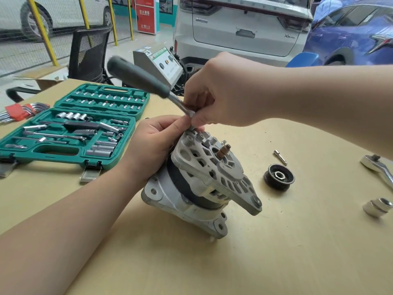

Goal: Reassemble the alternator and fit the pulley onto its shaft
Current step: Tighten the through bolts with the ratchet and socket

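The silver alternator [204, 184] stands tilted on the tan table [276, 252], its copper-coloured shaft end [223, 151] pointing up and right. My left hand [155, 145] grips the housing's upper left edge. My right hand [219, 92] pinches the metal shank of a grey-handled driver [138, 76], whose tip meets the housing's top rim. The handle is blurred and slants up to the left. The black pulley [279, 177], with a nut in its middle, lies flat on the table to the right, apart from the alternator.
An open green socket case [70, 128] lies at the left, with red-held hex keys [19, 112] beyond it. A small extension bit [280, 157], a ratchet [380, 169] and a large socket [377, 206] lie at the right. A chair, a grey machine and parked cars stand behind the table.
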Action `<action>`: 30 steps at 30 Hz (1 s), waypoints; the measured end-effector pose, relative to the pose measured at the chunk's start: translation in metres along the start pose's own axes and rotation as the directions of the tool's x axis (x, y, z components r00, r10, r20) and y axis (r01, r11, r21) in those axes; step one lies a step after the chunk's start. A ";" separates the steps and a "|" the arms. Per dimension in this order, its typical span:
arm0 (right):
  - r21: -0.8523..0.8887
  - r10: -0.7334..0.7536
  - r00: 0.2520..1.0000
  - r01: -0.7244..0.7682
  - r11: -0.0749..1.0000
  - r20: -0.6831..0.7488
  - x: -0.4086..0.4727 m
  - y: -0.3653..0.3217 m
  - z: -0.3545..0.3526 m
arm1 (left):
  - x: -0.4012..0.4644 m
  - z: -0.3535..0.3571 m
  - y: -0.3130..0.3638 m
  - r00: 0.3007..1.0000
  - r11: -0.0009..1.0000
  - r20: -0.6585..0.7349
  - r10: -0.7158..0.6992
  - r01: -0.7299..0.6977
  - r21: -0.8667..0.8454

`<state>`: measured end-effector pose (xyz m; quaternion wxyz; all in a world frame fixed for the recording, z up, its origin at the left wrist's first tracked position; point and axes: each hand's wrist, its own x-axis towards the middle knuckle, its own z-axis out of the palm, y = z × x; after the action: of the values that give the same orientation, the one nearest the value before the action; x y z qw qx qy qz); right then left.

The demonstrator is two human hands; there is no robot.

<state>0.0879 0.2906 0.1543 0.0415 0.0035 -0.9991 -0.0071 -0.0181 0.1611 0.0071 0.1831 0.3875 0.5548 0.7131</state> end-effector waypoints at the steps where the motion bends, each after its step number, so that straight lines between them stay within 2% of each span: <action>1: 0.056 0.048 0.999 -0.049 0.997 0.017 0.002 0.000 0.001 | 0.000 0.000 0.001 1.000 1.000 0.004 -0.007 0.007 -0.011; 4: 0.300 0.223 0.971 -0.237 0.924 0.082 0.009 0.003 0.004 | -0.002 0.000 0.000 1.000 0.999 0.001 -0.008 0.008 -0.044; 7: 0.568 0.398 0.900 -0.424 0.706 0.177 0.013 0.005 0.008 | -0.003 0.000 -0.001 0.999 0.999 -0.013 0.029 -0.030 -0.032; 9: 0.636 0.435 0.869 -0.476 0.607 0.236 0.012 0.007 0.009 | -0.003 0.000 -0.002 0.999 0.999 -0.023 0.032 -0.033 -0.028; 10: 0.645 0.423 0.873 -0.472 0.601 0.244 0.011 0.009 0.009 | -0.002 0.001 -0.001 1.000 0.999 -0.023 0.021 -0.022 -0.036; 12: 0.597 0.347 0.913 -0.403 0.693 0.213 0.010 0.010 0.006 | -0.002 0.000 -0.002 1.000 0.999 -0.009 0.001 -0.002 -0.049; 14: 0.394 0.202 0.971 -0.238 0.888 0.131 0.008 0.009 0.002 | -0.003 -0.001 -0.002 1.000 0.999 -0.001 -0.003 0.003 -0.053; 15: 0.281 0.115 0.988 -0.139 0.950 0.098 0.007 0.007 -0.001 | -0.002 -0.001 -0.004 1.000 0.999 -0.007 0.006 -0.007 -0.031; 17: 0.115 -0.029 0.996 0.019 0.993 0.080 0.004 0.003 -0.007 | 0.000 -0.001 -0.004 0.999 1.000 -0.038 0.008 -0.008 0.004; 19: 0.043 -0.100 0.990 0.096 0.994 0.096 0.002 0.003 -0.009 | 0.001 -0.001 -0.004 0.999 1.000 -0.049 -0.021 0.022 0.017; 24: 0.096 -0.020 0.999 0.016 0.995 0.036 0.004 0.002 -0.005 | -0.002 -0.001 -0.002 0.999 1.000 -0.036 0.017 -0.017 0.016; 28: 0.147 0.089 0.993 -0.101 0.984 0.080 0.006 -0.001 -0.003 | -0.003 0.002 0.001 1.000 1.000 -0.025 -0.016 0.016 0.009; 30: 0.236 0.178 0.980 -0.193 0.952 0.085 0.009 0.000 0.001 | -0.004 0.003 0.003 0.999 1.000 -0.028 -0.021 0.021 -0.014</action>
<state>0.0788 0.2902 0.1542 0.0098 -0.0855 -0.9891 0.1192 -0.0126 0.1592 0.0085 0.1854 0.3702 0.5565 0.7204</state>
